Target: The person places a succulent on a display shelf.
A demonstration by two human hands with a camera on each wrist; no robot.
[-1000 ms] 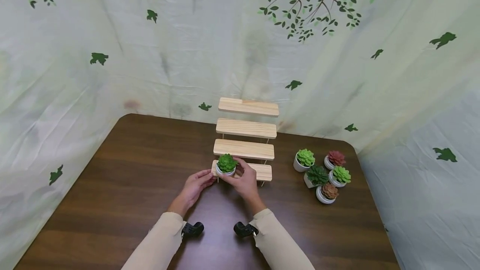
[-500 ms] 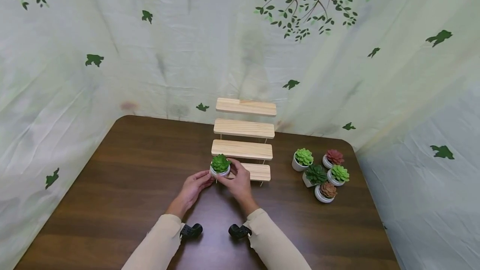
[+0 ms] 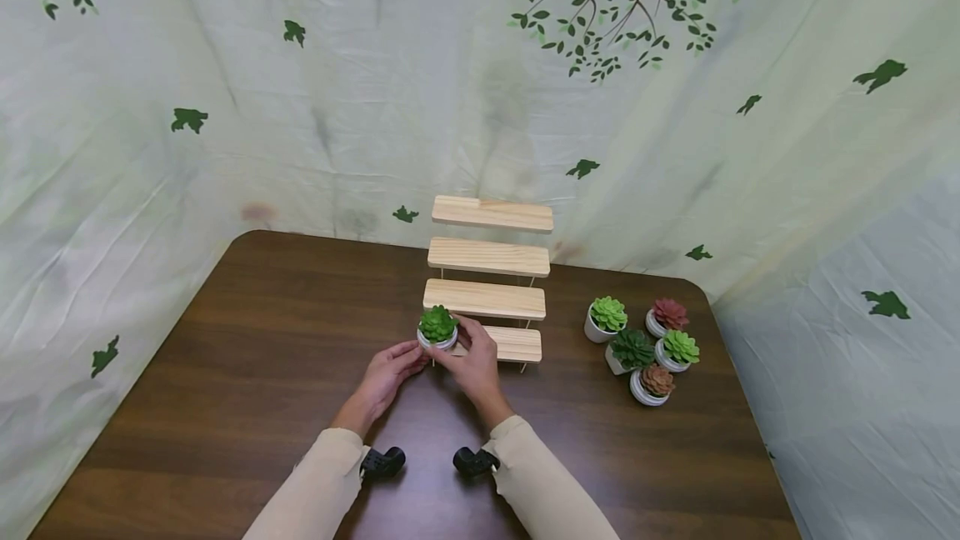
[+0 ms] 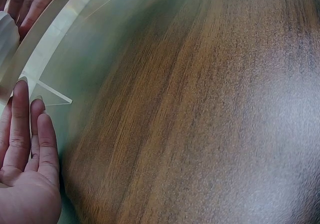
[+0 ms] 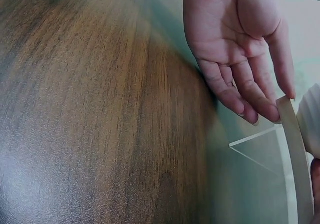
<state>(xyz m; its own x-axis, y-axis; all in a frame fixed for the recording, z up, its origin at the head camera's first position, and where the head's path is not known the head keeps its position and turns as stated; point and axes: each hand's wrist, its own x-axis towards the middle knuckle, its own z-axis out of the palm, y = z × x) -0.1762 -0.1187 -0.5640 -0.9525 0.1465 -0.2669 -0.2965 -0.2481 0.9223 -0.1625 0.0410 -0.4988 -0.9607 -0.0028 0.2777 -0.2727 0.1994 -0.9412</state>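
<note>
One green succulent (image 3: 437, 322): sits in white pot (image 3: 426, 341) at far L end of lowest board (image 3: 517, 345), abt 12 o'clock from me; can't tell if base rests fully on wood.
R hand (image 3: 477, 365): has pot pinched btwn thumb & fingers, from its 3–4 o'clock side; spread is pot-width, no more.
L hand (image 3: 388, 372): fingers fairly straight, tips at board's end, abt 8 o'clock of pot; can't tell if they touch pot too.
Leaves: look artificial, prob. bendy; I'd not lift by these.
Pot wall: looks stiff & smooth, prob. light, maybe a bit slippery; best hold is low on its sides, thumb opp. fingers.
Board end: v. little wood at pot's 9 o'clock, so a tip-off is the risk.
Third board down (image 3: 483, 299): just behind at 12–1 o'clock, higher; could catch leaves.
Upper boards: second (image 3: 488, 257) & top (image 3: 492, 213), stepping back toward 12.
Spare plants: at 3 o'clock, well apart from rack: lt green (image 3: 607, 314), dk green (image 3: 632, 349), red (image 3: 670, 314), another lt green (image 3: 681, 347), brown (image 3: 657, 381); not in the way.
Table (image 3: 300, 315): dark woodgrain, under all.
Cloth (image 3: 337, 148): leaf-print, 12 o'clock, beyond rack.
</note>
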